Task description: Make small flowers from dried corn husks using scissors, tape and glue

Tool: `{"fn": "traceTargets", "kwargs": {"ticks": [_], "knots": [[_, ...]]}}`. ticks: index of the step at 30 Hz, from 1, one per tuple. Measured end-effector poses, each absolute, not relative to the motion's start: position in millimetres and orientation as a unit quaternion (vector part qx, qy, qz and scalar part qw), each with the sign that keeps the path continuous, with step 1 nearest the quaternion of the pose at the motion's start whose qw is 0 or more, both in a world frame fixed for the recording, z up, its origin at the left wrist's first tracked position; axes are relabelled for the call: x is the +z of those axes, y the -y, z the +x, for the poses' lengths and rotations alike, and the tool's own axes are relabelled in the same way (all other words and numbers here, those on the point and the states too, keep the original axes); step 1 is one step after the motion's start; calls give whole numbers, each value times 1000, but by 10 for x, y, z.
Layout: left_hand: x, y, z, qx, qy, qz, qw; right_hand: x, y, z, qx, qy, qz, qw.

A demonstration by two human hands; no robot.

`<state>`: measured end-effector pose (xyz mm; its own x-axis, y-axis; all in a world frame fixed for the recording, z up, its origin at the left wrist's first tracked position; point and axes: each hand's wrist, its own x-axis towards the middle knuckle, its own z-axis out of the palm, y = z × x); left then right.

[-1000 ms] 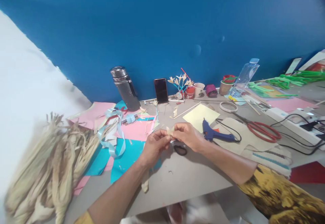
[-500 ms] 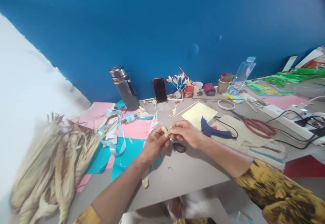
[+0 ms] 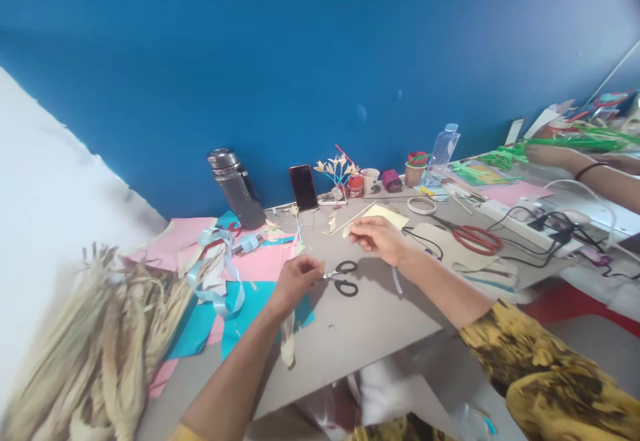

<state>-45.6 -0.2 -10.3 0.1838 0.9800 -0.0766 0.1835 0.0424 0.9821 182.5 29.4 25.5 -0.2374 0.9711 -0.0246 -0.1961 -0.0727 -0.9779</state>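
Observation:
My right hand (image 3: 379, 238) is raised above the table, thumb and fingers pinched on a small pale piece of husk (image 3: 346, 231) that sticks out at the fingertips. My left hand (image 3: 300, 280) is lower and to the left, its fingers pressed together; whatever they hold, if anything, is hidden. Just right of its fingertips lie small black-handled scissors (image 3: 346, 288), the blades partly covered by that hand. Below my left wrist a pale husk strip (image 3: 287, 341) lies on the table (image 3: 350, 341). The glue gun is mostly hidden behind my right forearm.
Dried corn husks (image 3: 120, 334) are heaped at left beside pink and blue paper (image 3: 250, 301). A flask (image 3: 237, 191), phone (image 3: 303, 188) and husk flowers (image 3: 337, 169) stand along the wall. Red-handled scissors (image 3: 477, 240) and a power strip (image 3: 525, 228) lie right. Another person's arms (image 3: 590, 168) reach in.
My hands have moved apart, the right one up and rightward with the husk piece, the left slightly down. The view has turned right, bringing another person's arms into sight.

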Motion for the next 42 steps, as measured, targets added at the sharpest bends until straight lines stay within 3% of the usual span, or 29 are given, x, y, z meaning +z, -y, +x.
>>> {"fn": "traceTargets", "kwargs": {"ticks": [6, 11, 17, 24, 27, 30, 32, 35, 38, 42], "knots": [[-118, 19, -452, 281, -526, 668, 445, 99, -86, 1797, 613, 537, -426, 393], [-57, 28, -442, 335, -553, 652, 397, 161, -6, 1757, 548, 635, -431, 335], [37, 63, -429, 413, -416, 565, 580, 274, 88, 1586, 436, 739, -421, 296], [27, 56, -445, 410, -429, 520, 614, 287, 98, 1734, 400, 748, -445, 287], [-3, 15, -457, 446, -454, 460, 620, 264, 120, 2136, 314, 744, -514, 289], [-37, -24, -472, 482, -456, 395, 636, 182, 126, 2530, 62, 781, -603, 152], [-51, -31, -475, 484, -448, 372, 653, 101, 117, 2683, 15, 794, -606, 50], [-47, -15, -468, 481, -431, 376, 665, 4, 115, 2750, -11, 793, -609, -11], [-34, 5, -456, 482, -412, 391, 667, 10, 159, 2718, -30, 788, -614, 21], [-49, 47, -408, 494, -377, 410, 668, 143, 301, 2453, 22, 799, -567, 200]]}}
